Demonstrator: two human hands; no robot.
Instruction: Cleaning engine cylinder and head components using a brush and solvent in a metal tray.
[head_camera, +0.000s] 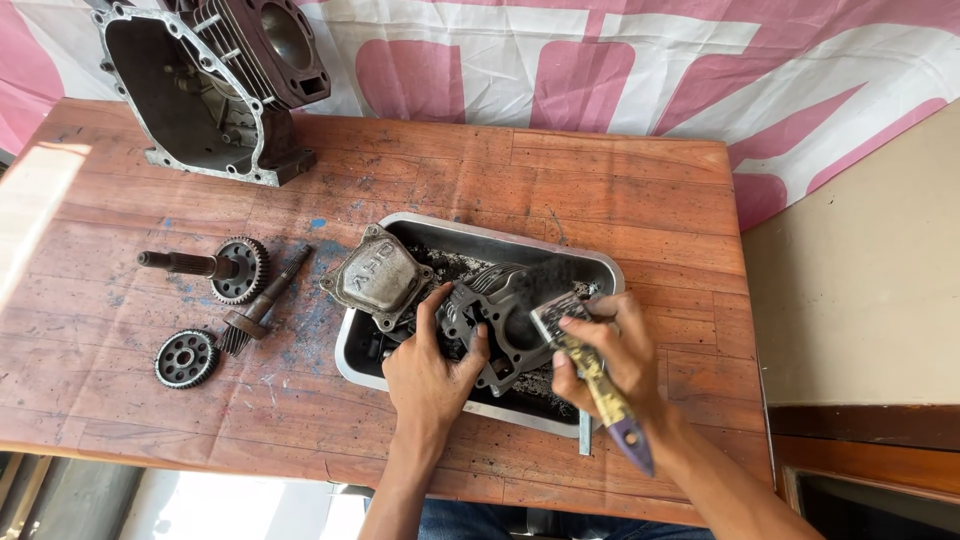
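On a worn wooden table (620, 190), a metal tray (420, 225) with dirty dark residue inside. Over the tray, a dark finned engine part (490, 310), held tilted above the tray floor. Left hand (430, 375) clenched on the near side of this finned part, thumb and fingers wrapped around its edge. Right hand (610, 355) closed around a paintbrush (585, 365), with the yellowish handle and purple end pointing toward the body and the black bristles pressed on the top of the finned part; bristles blurred, so exact contact spot hard to tell. At the left rim of the tray, leaning on it, a grey valve cover (378, 280) with raised letters. Further left on the table, well apart from the tray: a shaft with a gear (215, 267), beside it a second shaft (262, 303) lying slanted, and nearer the table edge a flat round gear (186, 358) with holes. At the far left corner of the table, a large engine crankcase (200, 85), open side toward the camera. Behind the table, a pink and white cloth (600, 60).
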